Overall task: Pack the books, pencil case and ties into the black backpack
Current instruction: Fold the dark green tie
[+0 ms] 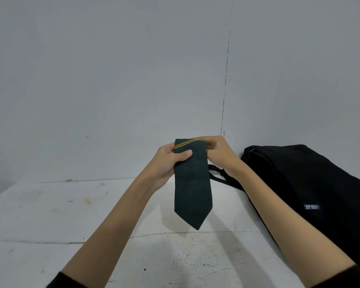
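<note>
Both of your hands hold the dark green fabric tie with two yellow diagonal stripes (192, 183) at its folded top edge, mid-frame: your left hand (167, 163) pinches it with the thumb across the front, your right hand (218, 151) curls its fingers over the top corner. Its pointed end hangs free above the scuffed white tabletop (71, 215). Right of it, the black fabric backpack (312, 183) lies against the grey wall (112, 69), its strap (222, 179) trailing toward the tie. You seem to be folding the tie; next, I judge, carry it right to the bag's opening, which I cannot see from here.
</note>
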`<move>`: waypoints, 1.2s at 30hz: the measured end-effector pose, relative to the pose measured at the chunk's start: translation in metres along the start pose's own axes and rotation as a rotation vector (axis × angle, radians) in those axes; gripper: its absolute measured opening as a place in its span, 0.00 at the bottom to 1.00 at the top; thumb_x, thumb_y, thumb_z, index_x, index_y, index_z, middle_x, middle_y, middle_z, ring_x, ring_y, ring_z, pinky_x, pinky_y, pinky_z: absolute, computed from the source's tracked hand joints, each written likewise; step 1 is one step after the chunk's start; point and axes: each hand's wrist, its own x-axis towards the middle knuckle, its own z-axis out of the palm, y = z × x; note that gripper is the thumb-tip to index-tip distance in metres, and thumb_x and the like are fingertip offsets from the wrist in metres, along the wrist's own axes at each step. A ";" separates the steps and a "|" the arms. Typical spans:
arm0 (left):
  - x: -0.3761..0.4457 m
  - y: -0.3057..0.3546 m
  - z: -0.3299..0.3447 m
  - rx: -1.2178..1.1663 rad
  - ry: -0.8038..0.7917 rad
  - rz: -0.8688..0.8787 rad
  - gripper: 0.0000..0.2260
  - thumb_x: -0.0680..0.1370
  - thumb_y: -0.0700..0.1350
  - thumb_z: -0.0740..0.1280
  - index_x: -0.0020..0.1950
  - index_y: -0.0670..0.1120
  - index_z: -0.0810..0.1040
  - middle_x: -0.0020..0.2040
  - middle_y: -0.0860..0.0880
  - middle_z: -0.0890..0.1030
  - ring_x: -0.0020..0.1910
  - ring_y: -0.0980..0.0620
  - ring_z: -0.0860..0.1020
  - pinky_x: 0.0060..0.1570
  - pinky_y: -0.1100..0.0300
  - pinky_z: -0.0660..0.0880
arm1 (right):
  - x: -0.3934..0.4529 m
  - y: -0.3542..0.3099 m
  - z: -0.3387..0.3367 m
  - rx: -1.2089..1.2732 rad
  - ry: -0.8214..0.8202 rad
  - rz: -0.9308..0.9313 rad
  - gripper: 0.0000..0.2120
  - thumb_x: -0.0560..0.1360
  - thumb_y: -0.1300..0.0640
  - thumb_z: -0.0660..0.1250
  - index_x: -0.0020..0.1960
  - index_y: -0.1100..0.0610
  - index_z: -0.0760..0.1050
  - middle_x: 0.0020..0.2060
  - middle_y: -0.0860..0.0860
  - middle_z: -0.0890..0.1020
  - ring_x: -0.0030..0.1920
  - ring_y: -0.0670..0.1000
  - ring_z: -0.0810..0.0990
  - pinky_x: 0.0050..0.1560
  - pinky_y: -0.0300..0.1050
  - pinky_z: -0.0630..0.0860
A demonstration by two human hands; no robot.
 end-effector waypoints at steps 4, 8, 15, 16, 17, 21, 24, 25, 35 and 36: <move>-0.004 -0.009 -0.002 -0.007 0.016 -0.082 0.12 0.77 0.36 0.66 0.60 0.39 0.78 0.54 0.43 0.82 0.49 0.49 0.82 0.50 0.60 0.79 | 0.007 0.000 -0.002 -0.042 0.077 -0.028 0.20 0.72 0.71 0.65 0.45 0.45 0.81 0.42 0.43 0.84 0.42 0.39 0.82 0.43 0.33 0.77; -0.008 -0.018 -0.005 0.018 0.051 -0.127 0.11 0.76 0.39 0.68 0.59 0.43 0.78 0.52 0.48 0.84 0.48 0.53 0.82 0.47 0.61 0.79 | 0.008 -0.001 -0.002 -0.075 0.100 -0.019 0.21 0.73 0.71 0.65 0.46 0.44 0.81 0.42 0.43 0.84 0.41 0.38 0.82 0.40 0.32 0.76; -0.005 -0.015 0.000 -0.033 0.124 0.080 0.11 0.76 0.35 0.67 0.55 0.48 0.79 0.49 0.49 0.84 0.47 0.52 0.82 0.48 0.60 0.79 | 0.001 0.003 0.001 0.027 0.156 0.085 0.13 0.74 0.71 0.64 0.43 0.55 0.80 0.36 0.47 0.83 0.35 0.40 0.81 0.37 0.31 0.77; -0.004 -0.016 0.000 -0.030 0.156 0.103 0.10 0.76 0.35 0.67 0.54 0.47 0.80 0.51 0.48 0.84 0.48 0.51 0.82 0.49 0.59 0.79 | 0.000 0.005 0.001 0.056 0.149 0.113 0.12 0.74 0.71 0.64 0.43 0.56 0.79 0.34 0.47 0.82 0.33 0.40 0.81 0.37 0.32 0.77; -0.003 -0.017 0.000 -0.032 0.183 0.118 0.10 0.76 0.35 0.68 0.53 0.46 0.80 0.51 0.48 0.83 0.49 0.50 0.82 0.49 0.59 0.79 | -0.002 0.005 0.001 0.078 0.134 0.137 0.11 0.74 0.71 0.64 0.44 0.56 0.79 0.33 0.48 0.82 0.32 0.41 0.81 0.37 0.32 0.77; 0.001 -0.019 0.001 -0.059 0.240 0.119 0.09 0.75 0.34 0.68 0.51 0.45 0.81 0.49 0.46 0.84 0.47 0.50 0.82 0.48 0.59 0.79 | -0.007 0.010 0.002 0.146 0.101 0.198 0.11 0.73 0.69 0.65 0.50 0.57 0.81 0.41 0.55 0.85 0.42 0.53 0.82 0.49 0.45 0.79; 0.002 -0.021 0.003 -0.072 0.251 0.114 0.09 0.75 0.33 0.68 0.51 0.44 0.81 0.47 0.47 0.84 0.43 0.52 0.82 0.42 0.63 0.79 | -0.010 0.012 0.003 0.202 0.095 0.235 0.13 0.74 0.70 0.63 0.54 0.60 0.80 0.44 0.57 0.84 0.43 0.55 0.82 0.46 0.43 0.79; 0.001 -0.021 0.003 -0.084 0.247 0.115 0.10 0.74 0.33 0.68 0.51 0.45 0.81 0.47 0.47 0.84 0.43 0.53 0.82 0.41 0.63 0.79 | -0.011 0.012 0.003 0.213 0.095 0.243 0.13 0.74 0.70 0.63 0.55 0.60 0.80 0.45 0.58 0.84 0.44 0.55 0.82 0.47 0.44 0.79; 0.004 -0.024 0.007 -0.079 0.303 0.155 0.10 0.73 0.34 0.71 0.52 0.45 0.82 0.47 0.51 0.84 0.48 0.50 0.81 0.47 0.60 0.79 | -0.014 0.013 0.003 0.290 0.055 0.258 0.10 0.77 0.61 0.62 0.53 0.59 0.81 0.49 0.57 0.84 0.48 0.55 0.82 0.51 0.46 0.77; 0.004 -0.024 0.007 -0.067 0.319 0.159 0.11 0.72 0.34 0.71 0.52 0.46 0.82 0.47 0.51 0.84 0.48 0.50 0.81 0.46 0.60 0.79 | -0.014 0.014 0.004 0.287 0.061 0.259 0.11 0.77 0.61 0.61 0.53 0.60 0.81 0.49 0.57 0.84 0.49 0.56 0.82 0.51 0.46 0.77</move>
